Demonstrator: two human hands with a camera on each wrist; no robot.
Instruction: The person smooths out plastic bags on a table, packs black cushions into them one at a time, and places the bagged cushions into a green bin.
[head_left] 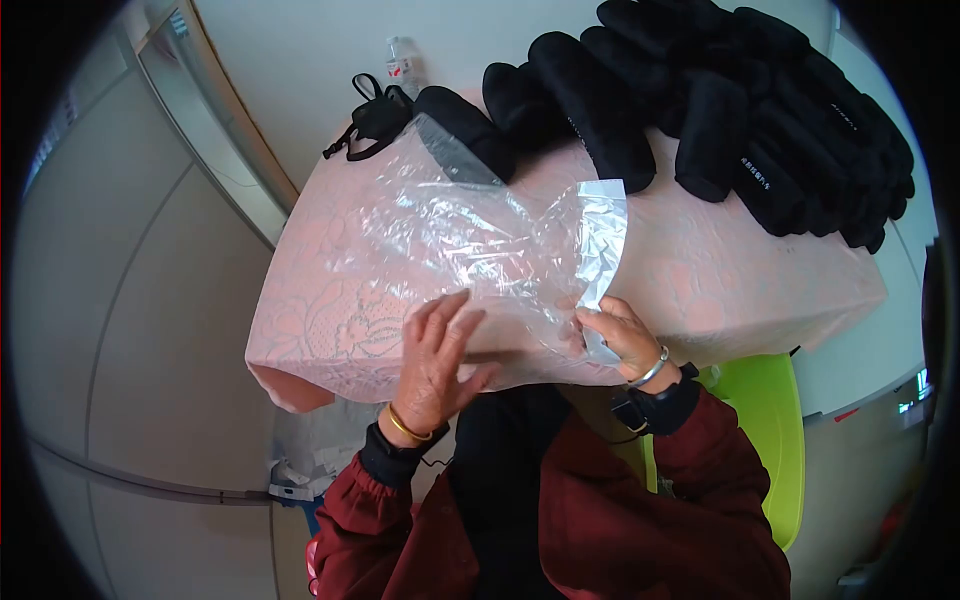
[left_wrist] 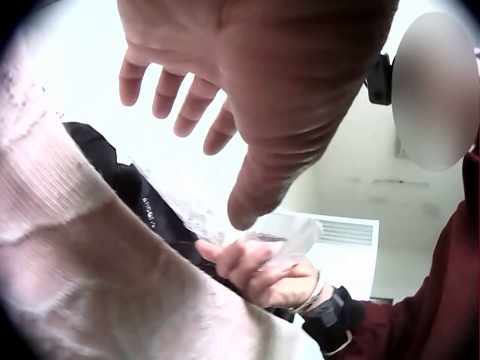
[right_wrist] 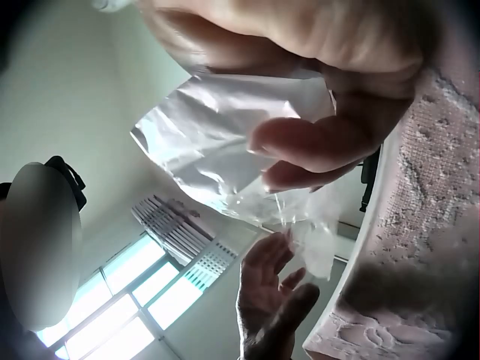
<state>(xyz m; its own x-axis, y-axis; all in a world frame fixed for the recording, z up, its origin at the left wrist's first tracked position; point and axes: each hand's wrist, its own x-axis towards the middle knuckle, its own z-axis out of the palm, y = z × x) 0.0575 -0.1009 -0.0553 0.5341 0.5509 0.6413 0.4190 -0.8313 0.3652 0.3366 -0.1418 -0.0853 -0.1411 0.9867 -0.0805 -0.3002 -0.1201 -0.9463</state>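
Note:
A clear plastic bag (head_left: 470, 235) with a white strip (head_left: 604, 225) along one end lies spread over the pink lace tablecloth (head_left: 310, 290). At the near end of that strip, my right hand (head_left: 625, 338) pinches the bag between thumb and fingers. The right wrist view shows the crumpled white strip (right_wrist: 225, 135) hanging from this grip. My left hand (head_left: 432, 368) hovers by the bag's near edge, fingers spread and thumb apart. Nothing is in its palm (left_wrist: 247, 67) in the left wrist view. The bag's far corner overlaps a black padded roll (head_left: 470, 130).
Black padded rolls (head_left: 710, 135), some with white lettering, are heaped at the table's back right. A small black strapped pouch (head_left: 380, 118) and a clear bottle (head_left: 400, 65) stand at the back left. Beside the right arm is a lime-green tub (head_left: 775, 450), below table height.

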